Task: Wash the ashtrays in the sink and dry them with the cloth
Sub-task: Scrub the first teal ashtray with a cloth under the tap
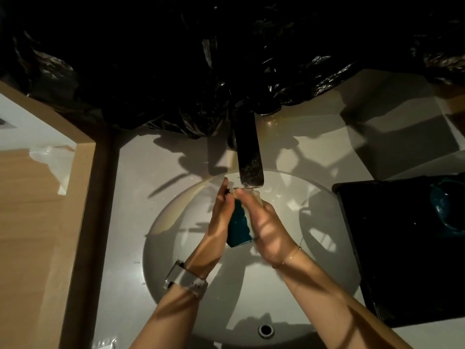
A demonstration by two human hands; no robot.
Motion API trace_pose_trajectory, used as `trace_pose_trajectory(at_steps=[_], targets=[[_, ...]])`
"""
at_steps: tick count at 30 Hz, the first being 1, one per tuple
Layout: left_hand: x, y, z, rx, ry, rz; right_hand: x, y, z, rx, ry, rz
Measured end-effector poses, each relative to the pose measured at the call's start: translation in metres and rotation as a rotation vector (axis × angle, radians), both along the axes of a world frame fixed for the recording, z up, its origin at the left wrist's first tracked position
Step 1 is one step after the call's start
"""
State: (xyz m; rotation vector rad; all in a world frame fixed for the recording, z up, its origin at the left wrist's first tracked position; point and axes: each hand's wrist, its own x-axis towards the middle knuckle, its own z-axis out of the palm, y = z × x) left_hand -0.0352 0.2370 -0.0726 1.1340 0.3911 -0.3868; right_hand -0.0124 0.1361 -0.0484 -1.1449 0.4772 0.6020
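hands (pixel 247 222) pressing sponge (pixel 239 229), under faucet (pixel 250 159)

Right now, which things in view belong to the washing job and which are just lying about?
In the job:
left hand and right hand, pressing a teal sponge between them
faucet
sink

Lying about:
black plastic bags
black tray holding a teal object
clear wrapper
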Motion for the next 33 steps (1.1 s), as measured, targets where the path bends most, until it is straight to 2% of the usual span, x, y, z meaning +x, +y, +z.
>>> trace_pose_trajectory(at_steps=[2, 5, 7, 10, 12, 14, 16, 17, 19, 21, 23, 25, 27, 29, 33], targets=[[0.008, 0.001, 0.006, -0.162, 0.224, 0.031, -0.007, 0.006, 0.001, -0.090, -0.076, 0.005], [0.017, 0.002, 0.000, -0.148, 0.398, 0.047, -0.014, 0.011, -0.003, -0.172, -0.115, 0.007], [0.015, -0.006, 0.000, -0.087, 0.362, 0.041, -0.010, 0.009, 0.002, -0.221, -0.098, -0.001], [0.004, -0.011, -0.004, 0.076, 0.068, -0.015, 0.003, -0.002, 0.009, -0.120, 0.015, -0.015], [-0.003, -0.006, -0.011, 0.094, -0.068, -0.035, 0.008, -0.004, 0.011, -0.066, 0.045, -0.003], [-0.005, 0.001, -0.008, -0.053, -0.011, -0.018, 0.004, 0.002, 0.010, -0.125, -0.016, 0.003], [0.000, 0.008, -0.002, -0.204, 0.175, 0.029, -0.007, 0.011, 0.006, -0.162, -0.105, -0.012], [0.004, 0.010, -0.003, -0.209, 0.257, 0.019, -0.013, 0.014, 0.004, -0.153, -0.151, -0.009], [0.008, 0.009, 0.000, -0.152, 0.303, -0.024, -0.021, 0.015, 0.001, -0.126, -0.201, -0.009], [0.009, 0.002, 0.000, -0.019, 0.226, -0.032, -0.020, 0.011, -0.001, -0.127, -0.170, -0.034], [0.006, -0.002, 0.001, 0.130, 0.062, -0.053, -0.017, 0.005, -0.001, -0.080, -0.100, -0.029], [0.002, -0.003, 0.000, 0.175, -0.060, -0.092, -0.014, 0.003, -0.002, -0.015, -0.058, -0.021], [-0.001, -0.001, -0.005, 0.194, -0.078, -0.092, -0.013, 0.004, -0.002, -0.003, -0.074, -0.038], [0.001, 0.001, -0.006, 0.156, -0.008, -0.078, -0.014, 0.006, -0.003, -0.016, -0.129, -0.056], [0.009, 0.002, 0.002, -0.065, 0.324, -0.074, -0.020, 0.007, -0.008, -0.137, -0.196, -0.039]])
